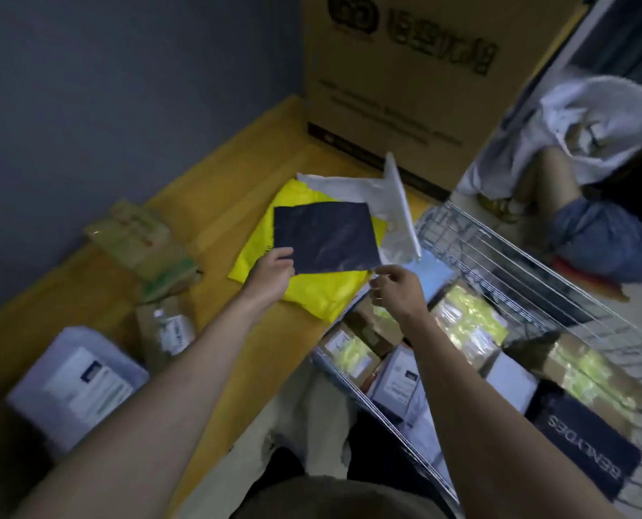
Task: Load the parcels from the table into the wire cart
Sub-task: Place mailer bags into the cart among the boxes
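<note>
Lettering first: the only readable print is "BENCYDES", seen upside down on a dark bag (589,447) lying in the wire cart (506,252). The big cardboard box (405,69) at the back of the counter (214,204) carries a logo and large characters, too blurred to read, and the shipping labels on the white parcel (76,383) at the near left are just smears.

Now the action: the left hand (272,273) pinches the dark flat parcel (325,237) by its near-left corner, thumb on top, holding it above the yellow mailer (312,286). The parcel is roughly square, flat face up, tilted, with one corner toward the cart. The right hand (396,286) is just beside its near-right corner, fingers loosely curled; whether it touches is unclear. White mailers (353,189) lie behind.
</note>
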